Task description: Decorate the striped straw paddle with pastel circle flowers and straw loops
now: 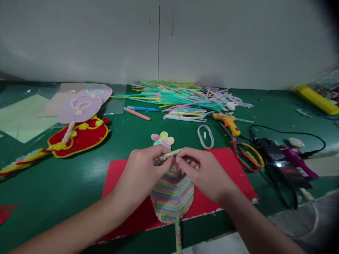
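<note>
A striped pastel piece made of fuzzy stems [173, 194] lies on a red sheet [227, 176], its twisted handle hanging over the table's front edge. At its top edge, my left hand [147, 169] pinches a twisted multicoloured strand [172, 154]. Close beside it, my right hand [202, 173] has thumb and fingers closed on the same strand. Both hands hide part of the piece's upper end. Just beyond my hands sits a flower of pastel discs [162, 138].
Fuzzy stems [180, 97] lie at the back near two markers [137, 113]. Scissors [245, 155], a yellow glue gun [227, 123], a tape roll [205, 137] and a black device with cables [283, 164] are to the right. Decorated fans [79, 137] lie left.
</note>
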Available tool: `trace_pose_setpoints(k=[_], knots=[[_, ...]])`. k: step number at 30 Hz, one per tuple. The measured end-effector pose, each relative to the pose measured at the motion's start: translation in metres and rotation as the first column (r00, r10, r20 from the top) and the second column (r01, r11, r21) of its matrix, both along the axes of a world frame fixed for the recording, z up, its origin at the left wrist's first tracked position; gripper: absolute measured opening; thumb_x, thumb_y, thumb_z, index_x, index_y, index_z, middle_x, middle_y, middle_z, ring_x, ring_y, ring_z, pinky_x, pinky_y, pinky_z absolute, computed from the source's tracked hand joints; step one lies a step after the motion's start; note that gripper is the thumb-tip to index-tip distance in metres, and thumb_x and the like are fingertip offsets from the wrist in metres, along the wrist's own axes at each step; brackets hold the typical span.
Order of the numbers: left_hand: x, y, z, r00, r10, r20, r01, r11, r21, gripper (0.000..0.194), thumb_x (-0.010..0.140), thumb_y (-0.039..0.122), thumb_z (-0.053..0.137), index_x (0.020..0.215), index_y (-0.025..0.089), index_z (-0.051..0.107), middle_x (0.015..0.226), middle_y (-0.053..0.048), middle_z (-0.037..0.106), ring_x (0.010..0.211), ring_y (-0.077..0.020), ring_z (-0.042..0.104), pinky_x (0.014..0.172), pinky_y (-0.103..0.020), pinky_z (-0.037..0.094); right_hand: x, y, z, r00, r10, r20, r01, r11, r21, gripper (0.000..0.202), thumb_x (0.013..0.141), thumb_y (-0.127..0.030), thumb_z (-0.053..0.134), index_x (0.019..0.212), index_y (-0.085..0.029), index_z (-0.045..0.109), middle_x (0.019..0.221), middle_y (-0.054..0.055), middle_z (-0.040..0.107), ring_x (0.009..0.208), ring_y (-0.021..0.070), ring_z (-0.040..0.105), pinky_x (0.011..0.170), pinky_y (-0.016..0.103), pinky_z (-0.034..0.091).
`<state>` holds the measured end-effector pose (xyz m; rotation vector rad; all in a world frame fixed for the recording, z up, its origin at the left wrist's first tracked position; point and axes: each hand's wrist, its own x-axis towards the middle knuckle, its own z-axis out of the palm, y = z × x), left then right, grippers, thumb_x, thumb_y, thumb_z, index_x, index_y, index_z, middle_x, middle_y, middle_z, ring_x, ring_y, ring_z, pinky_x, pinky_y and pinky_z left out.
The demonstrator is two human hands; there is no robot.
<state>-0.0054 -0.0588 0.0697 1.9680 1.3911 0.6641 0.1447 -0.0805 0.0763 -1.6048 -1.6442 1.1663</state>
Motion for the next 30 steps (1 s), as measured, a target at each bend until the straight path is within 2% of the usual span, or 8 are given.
trace_pose_setpoints(k=[16, 24, 30], knots=[[-0.002, 0.006, -0.005, 0.999, 0.023, 0.026, -0.022, 0.999, -0.030, 0.019, 0.073, 0.026, 0.051, 0.078, 0.020, 0.068, 0.064, 0.003, 0.066, 0.057, -0.0103, 0.053, 0.054, -0.018, 0.039, 0.011, -0.002, -0.002, 0.996, -0.079, -0.027, 0.079, 0.997, -0.019, 0.012, 0.075, -0.024, 0.048, 0.069, -0.018, 0.057, 0.064, 0.000, 0.058, 0.060, 0.0107, 0.052, 0.053, 0.020, 0.041], [-0.001, 0.002, -0.002, 0.999, 0.012, 0.031, -0.011, 1.000, -0.028, 0.019, 0.073, 0.025, 0.050, 0.076, 0.020, 0.068, 0.069, 0.002, 0.068, 0.058, -0.0096, 0.054, 0.054, -0.017, 0.039, 0.001, -0.002, 0.001, 0.999, -0.040, -0.030, 0.039, 0.998, -0.039, 0.017, 0.078, -0.027, 0.048, 0.070, -0.018, 0.060, 0.063, 0.000, 0.059, 0.058, 0.0096, 0.051, 0.052, 0.020, 0.039], [-0.001, 0.000, 0.000, 0.999, 0.027, 0.022, -0.026, 0.999, -0.029, 0.018, 0.073, 0.025, 0.051, 0.076, 0.020, 0.068, 0.070, 0.002, 0.068, 0.057, -0.0099, 0.054, 0.055, -0.018, 0.039, 0.000, 0.000, -0.001, 0.999, -0.049, -0.018, 0.049, 0.999, -0.015, 0.013, 0.074, -0.022, 0.049, 0.068, -0.018, 0.059, 0.062, -0.001, 0.057, 0.057, 0.0097, 0.050, 0.053, 0.020, 0.039]])
